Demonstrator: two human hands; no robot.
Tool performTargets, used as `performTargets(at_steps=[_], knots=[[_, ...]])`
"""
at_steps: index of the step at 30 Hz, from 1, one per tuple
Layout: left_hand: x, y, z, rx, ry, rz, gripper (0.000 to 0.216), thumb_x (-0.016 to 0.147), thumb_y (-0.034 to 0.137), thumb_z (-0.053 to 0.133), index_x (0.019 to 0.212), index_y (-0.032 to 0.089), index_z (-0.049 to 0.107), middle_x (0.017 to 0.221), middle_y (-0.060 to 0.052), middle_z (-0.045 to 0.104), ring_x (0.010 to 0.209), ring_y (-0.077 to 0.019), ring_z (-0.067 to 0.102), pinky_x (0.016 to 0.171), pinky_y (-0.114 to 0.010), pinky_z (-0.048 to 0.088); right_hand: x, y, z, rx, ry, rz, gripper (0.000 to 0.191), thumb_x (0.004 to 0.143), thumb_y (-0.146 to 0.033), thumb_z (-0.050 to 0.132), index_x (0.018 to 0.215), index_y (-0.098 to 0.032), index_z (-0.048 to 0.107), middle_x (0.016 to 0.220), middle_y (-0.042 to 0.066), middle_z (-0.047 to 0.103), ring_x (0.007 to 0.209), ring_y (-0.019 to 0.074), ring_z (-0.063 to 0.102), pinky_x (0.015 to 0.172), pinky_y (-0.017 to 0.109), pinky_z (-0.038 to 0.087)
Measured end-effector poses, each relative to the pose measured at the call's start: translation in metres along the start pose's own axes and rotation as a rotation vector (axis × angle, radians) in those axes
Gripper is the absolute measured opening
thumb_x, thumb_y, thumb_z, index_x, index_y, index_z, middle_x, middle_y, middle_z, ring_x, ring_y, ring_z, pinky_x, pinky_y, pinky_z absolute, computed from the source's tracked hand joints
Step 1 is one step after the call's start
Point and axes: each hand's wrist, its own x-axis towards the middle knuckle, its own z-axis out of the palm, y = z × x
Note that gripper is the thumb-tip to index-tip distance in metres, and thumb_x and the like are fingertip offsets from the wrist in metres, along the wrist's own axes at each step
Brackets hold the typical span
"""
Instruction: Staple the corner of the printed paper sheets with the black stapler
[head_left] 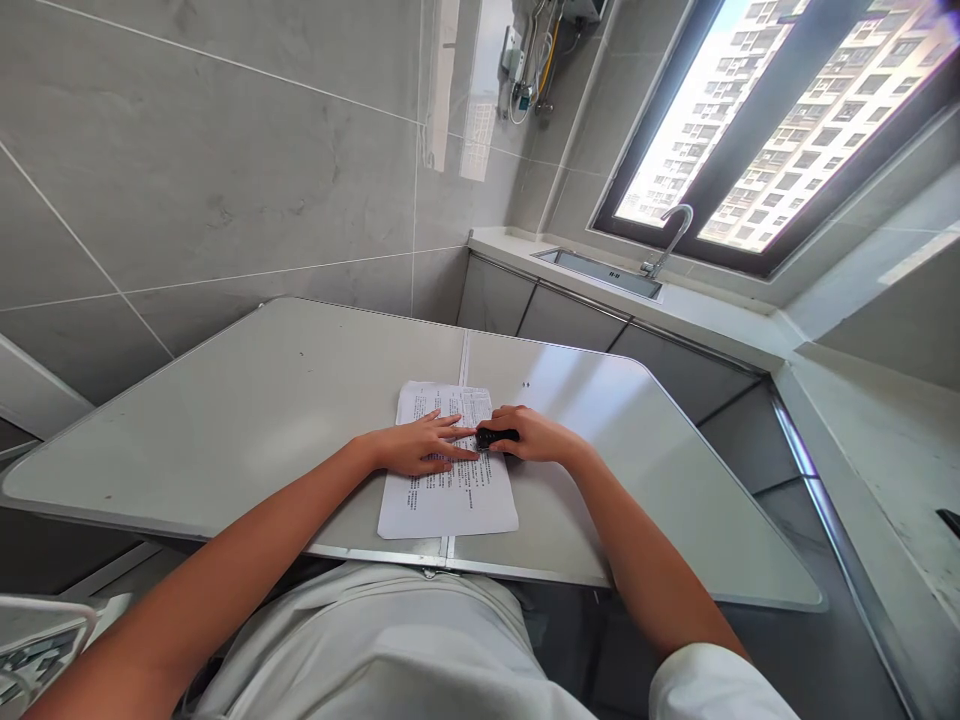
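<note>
A printed sheet of paper (450, 515), or a thin stack of sheets, lies across the table's middle seam. My left hand (420, 447) rests flat on it with fingers spread, the fingertips close to the black tool. My right hand (536, 436) is closed around a small black stapler (495, 437) at the right edge of the paper. The stapler's front end overlaps the printed area. Its rear is hidden under my palm, and I cannot tell whether its jaws are pressed together.
The white folding table (225, 430) has a metal seam and stands by a grey tiled wall (225, 140). Beyond it are a counter with a sink (600, 272), a curved faucet (675, 235) and a window (697, 180). A white wire rack (45, 640) is at lower left.
</note>
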Motion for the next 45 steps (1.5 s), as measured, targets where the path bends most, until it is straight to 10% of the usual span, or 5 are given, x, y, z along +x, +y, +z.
performTargets(at_steps=[32, 39, 45], knots=[[0.000, 0.001, 0.000, 0.014, -0.005, -0.026, 0.047, 0.106, 0.037, 0.052, 0.152, 0.045, 0.052, 0.173, 0.001, 0.025, 0.160, -0.0376, 0.019, 0.128, -0.066, 0.014, 0.014, -0.026, 0.018, -0.316, -0.062, 0.204, 0.012, 0.087, -0.015, 0.066, 0.096, -0.019, 0.073, 0.097, 0.009, 0.064, 0.099, 0.0253, 0.060, 0.075, 0.032, 0.041], [0.000, 0.000, -0.003, 0.055, -0.062, -0.048, 0.053, 0.107, 0.041, 0.046, 0.160, 0.042, 0.040, 0.173, -0.003, 0.023, 0.161, -0.0374, 0.016, 0.127, -0.068, 0.013, -0.004, 0.001, 0.008, -0.070, -0.021, 0.073, 0.038, 0.087, -0.034, 0.076, 0.120, -0.020, 0.063, 0.112, 0.009, 0.068, 0.097, 0.0237, 0.063, 0.078, 0.031, 0.044], [-0.001, 0.001, -0.003, 0.052, -0.074, -0.059, 0.051, 0.108, 0.045, 0.044, 0.159, 0.041, 0.043, 0.174, -0.002, 0.024, 0.162, -0.0343, 0.015, 0.129, -0.064, 0.011, -0.028, 0.029, -0.015, -0.037, -0.130, 0.317, 0.020, 0.082, -0.037, 0.075, 0.091, -0.021, 0.068, 0.093, 0.006, 0.073, 0.078, 0.0212, 0.064, 0.065, 0.029, 0.041]])
